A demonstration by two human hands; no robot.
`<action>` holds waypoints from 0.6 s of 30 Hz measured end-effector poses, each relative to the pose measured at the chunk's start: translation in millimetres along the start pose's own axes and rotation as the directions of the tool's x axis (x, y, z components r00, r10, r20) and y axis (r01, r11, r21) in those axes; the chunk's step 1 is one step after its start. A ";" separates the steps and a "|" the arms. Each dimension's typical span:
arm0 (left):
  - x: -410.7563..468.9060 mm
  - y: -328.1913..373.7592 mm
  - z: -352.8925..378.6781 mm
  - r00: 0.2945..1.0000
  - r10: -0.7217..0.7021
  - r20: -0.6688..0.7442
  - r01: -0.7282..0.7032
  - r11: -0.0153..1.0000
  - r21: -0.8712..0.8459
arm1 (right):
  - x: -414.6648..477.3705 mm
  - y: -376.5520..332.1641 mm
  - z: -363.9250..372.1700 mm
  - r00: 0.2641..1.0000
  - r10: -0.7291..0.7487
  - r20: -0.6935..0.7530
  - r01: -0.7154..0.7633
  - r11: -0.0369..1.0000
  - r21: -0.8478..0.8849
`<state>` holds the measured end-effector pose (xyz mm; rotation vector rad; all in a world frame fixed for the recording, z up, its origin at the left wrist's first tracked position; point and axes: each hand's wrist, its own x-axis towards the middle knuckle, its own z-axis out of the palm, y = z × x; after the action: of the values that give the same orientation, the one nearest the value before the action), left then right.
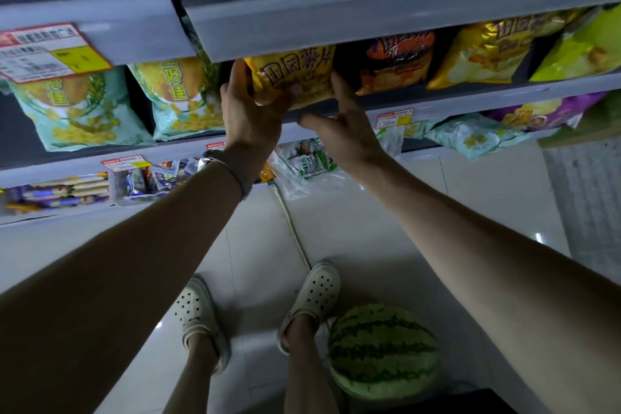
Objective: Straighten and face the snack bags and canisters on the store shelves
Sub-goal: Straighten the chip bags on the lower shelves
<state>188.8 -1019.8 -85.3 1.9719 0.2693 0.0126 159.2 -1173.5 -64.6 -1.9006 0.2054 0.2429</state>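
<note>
Well, yellow snack bag [292,74]; dark bold lettering

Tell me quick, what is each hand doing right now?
Left hand: grips the yellow chip bag, thumb on its front.
Right hand: open, fingers flat against the bag's right edge.

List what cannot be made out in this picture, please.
Head view only.
Yellow chip bag: top hidden by the upper shelf lip.
Right hand: fingertips hidden between that bag and the dark bag; grip unclear.
Price label: print blurred.
Green bag: cut off by the right edge.
</note>
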 end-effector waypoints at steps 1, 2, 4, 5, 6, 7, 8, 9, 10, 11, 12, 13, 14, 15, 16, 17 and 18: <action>-1.7 2.6 0.9 1.000 0.006 -0.020 -0.007 1.000 -0.022 | 2.0 1.2 -0.1 1.000 0.006 0.012 -0.006 1.000 -0.008; -2.4 2.4 1.7 1.000 0.004 -0.028 -0.005 0.999 -0.038 | 4.5 2.7 0.8 0.999 0.020 0.026 -0.019 1.000 -0.018; -4.5 -1.1 3.7 0.998 -0.067 -0.012 0.067 0.996 -0.058 | 6.9 6.7 2.9 0.997 0.056 0.053 -0.055 0.998 -0.026; -5.0 -5.4 4.7 0.992 -0.126 0.007 0.126 0.990 -0.065 | 6.5 9.2 3.1 0.996 0.076 0.056 -0.074 0.997 -0.035; -5.5 -9.6 5.1 0.983 -0.181 0.028 0.183 0.980 -0.082 | 4.3 10.6 3.1 0.993 0.097 0.059 -0.094 0.994 -0.054; -5.1 -14.6 5.0 0.974 -0.221 0.049 0.225 0.969 -0.100 | 1.0 11.3 3.4 0.991 0.118 0.066 -0.113 0.991 -0.076; -3.7 -20.6 4.8 0.967 -0.244 0.070 0.251 0.961 -0.113 | -2.6 11.9 4.4 0.989 0.132 0.073 -0.125 0.988 -0.096; -3.7 -23.8 4.0 0.963 -0.255 0.087 0.263 0.959 -0.103 | -6.0 12.5 6.3 0.988 0.134 0.077 -0.125 0.986 -0.112; -4.6 -25.0 2.5 0.961 -0.257 0.106 0.266 0.961 -0.081 | -8.6 11.5 8.8 0.988 0.131 0.076 -0.122 0.986 -0.117; -6.2 -24.6 1.4 0.960 -0.251 0.125 0.260 0.964 -0.063 | -10.6 9.8 11.4 0.989 0.129 0.069 -0.120 0.986 -0.113; -7.7 -23.8 0.6 0.960 -0.244 0.137 0.253 0.966 -0.050 | -10.8 9.0 14.4 0.990 0.126 0.057 -0.119 0.987 -0.108; -9.0 -22.5 -0.2 0.960 -0.238 0.145 0.246 0.969 -0.034 | -9.5 8.8 16.5 0.992 0.122 0.042 -0.117 0.988 -0.103; -9.5 -20.8 -0.9 0.962 -0.226 0.153 0.231 0.973 -0.014 | -6.5 9.6 18.0 0.992 0.120 0.029 -0.117 0.989 -0.094; -8.4 -21.4 -1.2 0.964 -0.214 0.161 0.216 0.976 0.006 | -2.9 11.2 19.5 0.992 0.121 0.020 -0.119 0.989 -0.083; -6.5 -22.2 -1.3 0.964 -0.206 0.167 0.206 0.978 0.016 | -0.3 11.0 20.7 0.992 0.123 0.008 -0.122 0.990 -0.076; -5.2 -23.4 -1.3 0.965 -0.198 0.174 0.198 0.980 0.019 | 0.3 9.4 21.1 0.992 0.127 -0.004 -0.127 0.989 -0.078; -4.5 -25.3 -1.6 0.964 -0.194 0.182 0.193 0.981 0.024 | -0.2 6.8 21.1 0.991 0.132 -0.012 -0.132 0.988 -0.085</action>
<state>179.6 -1009.6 -107.0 1.9302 0.3400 -0.2953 155.8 -1155.9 -77.6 -1.9750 0.3305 0.3401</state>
